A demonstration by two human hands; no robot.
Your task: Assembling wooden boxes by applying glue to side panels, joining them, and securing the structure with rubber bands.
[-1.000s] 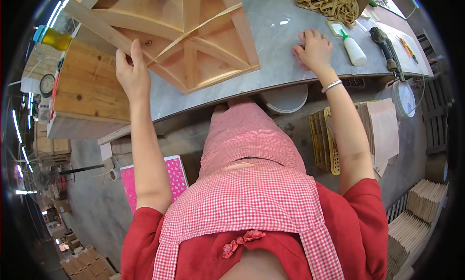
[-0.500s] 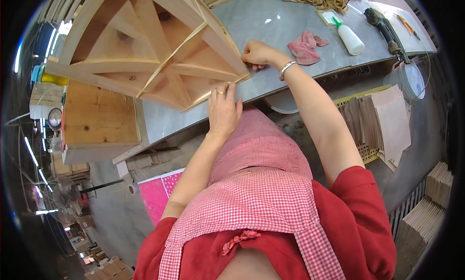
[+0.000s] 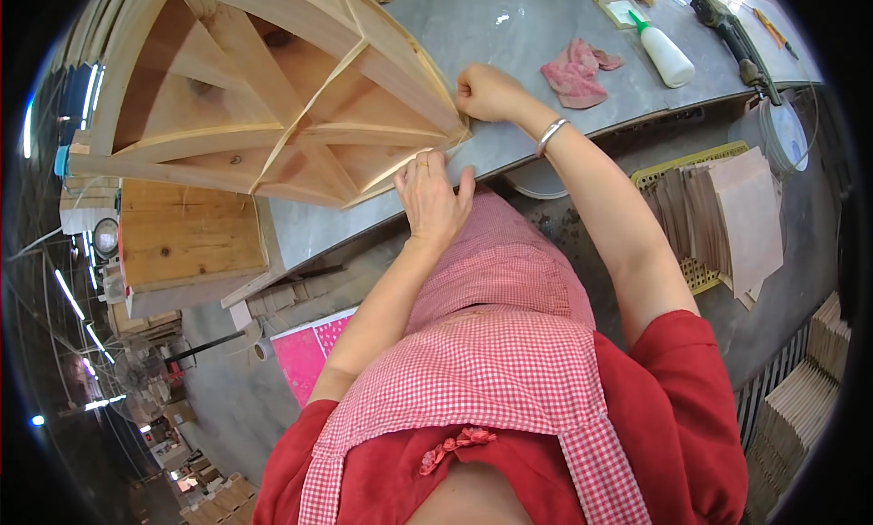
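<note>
A large pale wooden frame (image 3: 218, 139) with curved and crossing dividers lies at the far left of the grey bench. A tan elastic band (image 3: 314, 102) is stretched across it. My left hand (image 3: 430, 198) rests its fingers over the frame's near edge by the right corner, the thumb held apart. At the frame's right side, my right hand (image 3: 491, 93) is closed like a fist against the edge. Its fingertips are turned away, so what they hold, if anything, is hidden. A metal bangle circles the right wrist.
On the grey bench (image 3: 527, 34) lie a pink cloth (image 3: 582, 73), a white glue bottle (image 3: 666, 57) with green tip, and a dark power tool (image 3: 732, 43). A wooden box (image 3: 186, 230) stands at left. Below right, a yellow crate (image 3: 700, 275) holds thin sheets.
The frame has shifted slightly left in the picture. My left thumb has spread away from the fingers, and my right hand has curled tighter by the frame's edge.
</note>
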